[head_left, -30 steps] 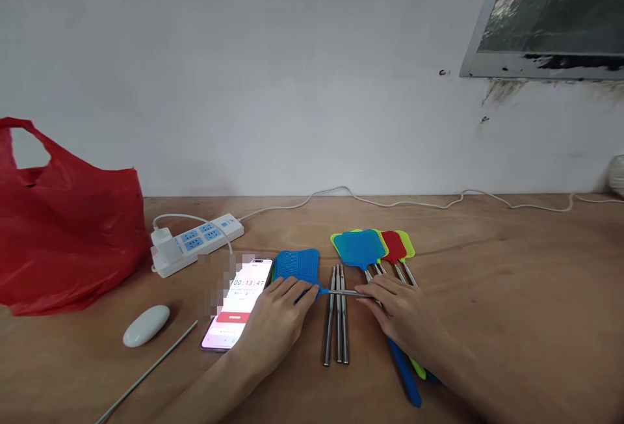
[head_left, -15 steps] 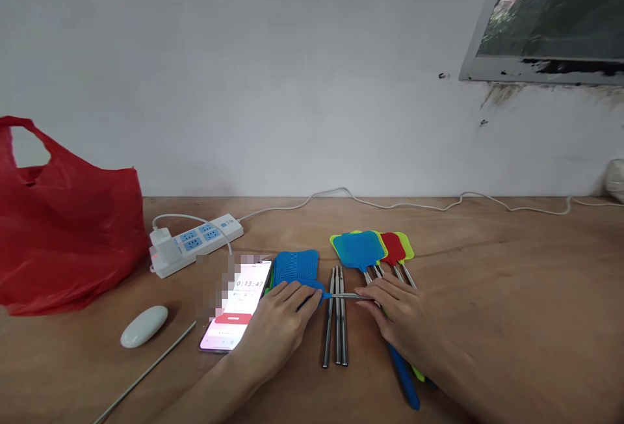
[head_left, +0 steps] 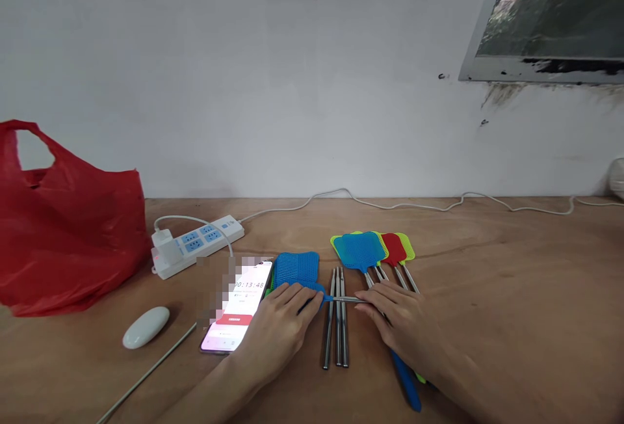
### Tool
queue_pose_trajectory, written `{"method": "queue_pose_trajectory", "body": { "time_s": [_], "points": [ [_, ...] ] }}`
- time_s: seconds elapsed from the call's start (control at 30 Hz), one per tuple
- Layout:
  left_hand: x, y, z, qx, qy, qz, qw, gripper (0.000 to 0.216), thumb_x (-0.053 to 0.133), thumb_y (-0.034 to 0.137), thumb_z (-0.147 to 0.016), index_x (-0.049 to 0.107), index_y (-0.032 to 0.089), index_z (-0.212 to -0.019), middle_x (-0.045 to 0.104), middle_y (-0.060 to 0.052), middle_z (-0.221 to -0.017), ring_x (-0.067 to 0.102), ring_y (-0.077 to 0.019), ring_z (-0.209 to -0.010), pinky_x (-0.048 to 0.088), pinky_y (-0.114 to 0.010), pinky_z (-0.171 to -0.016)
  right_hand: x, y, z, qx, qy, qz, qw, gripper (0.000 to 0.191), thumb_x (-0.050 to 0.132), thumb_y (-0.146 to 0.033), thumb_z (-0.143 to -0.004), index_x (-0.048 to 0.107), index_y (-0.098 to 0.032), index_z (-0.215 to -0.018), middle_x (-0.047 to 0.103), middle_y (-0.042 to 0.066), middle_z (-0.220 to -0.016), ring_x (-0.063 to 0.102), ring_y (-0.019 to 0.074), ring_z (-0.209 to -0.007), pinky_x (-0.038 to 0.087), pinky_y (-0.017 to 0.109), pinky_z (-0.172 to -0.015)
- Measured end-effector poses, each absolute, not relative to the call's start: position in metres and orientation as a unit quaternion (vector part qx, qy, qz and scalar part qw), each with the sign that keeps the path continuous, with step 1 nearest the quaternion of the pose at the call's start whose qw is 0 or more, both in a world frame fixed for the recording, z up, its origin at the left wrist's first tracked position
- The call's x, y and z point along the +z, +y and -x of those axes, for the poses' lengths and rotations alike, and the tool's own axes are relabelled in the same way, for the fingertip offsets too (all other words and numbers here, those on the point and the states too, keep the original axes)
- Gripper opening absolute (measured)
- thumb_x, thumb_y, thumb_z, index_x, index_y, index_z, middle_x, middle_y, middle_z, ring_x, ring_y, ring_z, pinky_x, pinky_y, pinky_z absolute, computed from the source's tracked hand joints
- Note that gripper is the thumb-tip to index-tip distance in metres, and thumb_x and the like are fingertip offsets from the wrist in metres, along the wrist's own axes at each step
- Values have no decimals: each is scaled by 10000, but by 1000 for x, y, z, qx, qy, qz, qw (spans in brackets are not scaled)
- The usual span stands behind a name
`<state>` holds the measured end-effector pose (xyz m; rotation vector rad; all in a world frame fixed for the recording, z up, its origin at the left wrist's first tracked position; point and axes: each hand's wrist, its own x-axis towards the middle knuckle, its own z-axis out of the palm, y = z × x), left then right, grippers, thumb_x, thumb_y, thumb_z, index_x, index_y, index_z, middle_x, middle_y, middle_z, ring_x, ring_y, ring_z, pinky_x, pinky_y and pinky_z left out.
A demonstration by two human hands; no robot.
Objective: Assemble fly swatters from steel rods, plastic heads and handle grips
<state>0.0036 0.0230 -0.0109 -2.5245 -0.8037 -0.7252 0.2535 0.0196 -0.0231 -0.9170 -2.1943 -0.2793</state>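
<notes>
A blue mesh swatter head (head_left: pixel 296 268) lies just left of centre, and my left hand (head_left: pixel 280 330) pinches its neck. A thin metal rod (head_left: pixel 347 299) runs sideways from that neck to my right hand (head_left: pixel 402 326), whose fingers are closed on its other end. The rod crosses three loose steel rods (head_left: pixel 336 317) that lie side by side, pointing away from me. Beyond my right hand lies a fan of finished swatters (head_left: pixel 370 248) with blue, red and yellow-green heads; their coloured handles (head_left: pixel 407 385) show under my right wrist.
A lit phone (head_left: pixel 237 310) showing a timer lies left of my left hand. Farther left are a white oval case (head_left: pixel 145 326), a white power strip (head_left: pixel 197 242) with its cable, and a red plastic bag (head_left: pixel 68 229). The wall closes off the wooden table (head_left: pixel 511 294).
Both hands stay on the blue head and rod, and the exposed rod between them has shortened slightly. The phone timer has ticked from 13:47 to 13:48.
</notes>
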Motion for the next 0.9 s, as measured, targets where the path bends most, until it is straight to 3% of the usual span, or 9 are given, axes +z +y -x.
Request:
{"method": "queue_pose_trajectory", "body": {
  "time_s": [0.17, 0.43, 0.63, 0.77, 0.9],
  "points": [
    [-12, 22, -4, -262, -287, 901, 195, 320, 429, -4, -912, 655, 87, -1118, 741, -104, -947, 686, -255, -800, 580, -389, -662, -21, 17, -253, -102, -846, 363, 377, 129, 522, -205, -1003, 644, -194, -965, 714, 26, -804, 664, 208, -752, 513, 332, -675],
    [-9, 22, -4, -264, -283, 903, 187, 289, 448, 12, -925, 660, 88, -1106, 742, -94, -933, 683, -251, -787, 576, -389, -661, -24, 15, -253, -107, -858, 377, 332, 228, 440, -237, -1036, 654, -201, -965, 728, 45, -816, 671, 214, -714, 489, 335, -622],
    [-10, 22, -5, -250, -297, 903, 182, 276, 450, 46, -949, 656, 108, -1121, 743, -94, -973, 682, -252, -824, 569, -397, -699, -25, 16, -252, -79, -850, 389, 347, 162, 502, -231, -1011, 653, -215, -953, 734, 45, -864, 688, 218, -761, 506, 334, -663],
    [-2, 20, -10, -265, -344, 883, 179, 329, 465, 156, -994, 570, 134, -1305, 691, -129, -1202, 646, -291, -1059, 525, -488, -910, -22, 16, -253, -28, -814, 435, 384, 84, 550, -253, -987, 631, -241, -1006, 725, 44, -910, 685, 221, -803, 522, 334, -690],
    [8, 16, -11, -316, -357, 855, 202, 477, 478, 183, -996, 398, 109, -1460, 529, -163, -1435, 448, -300, -1353, 342, -522, -1140, -20, 20, -256, 89, -727, 499, 463, 250, 499, -305, -991, 558, -259, -1230, 660, 38, -872, 656, 198, -707, 528, 314, -612]
  ]
}}
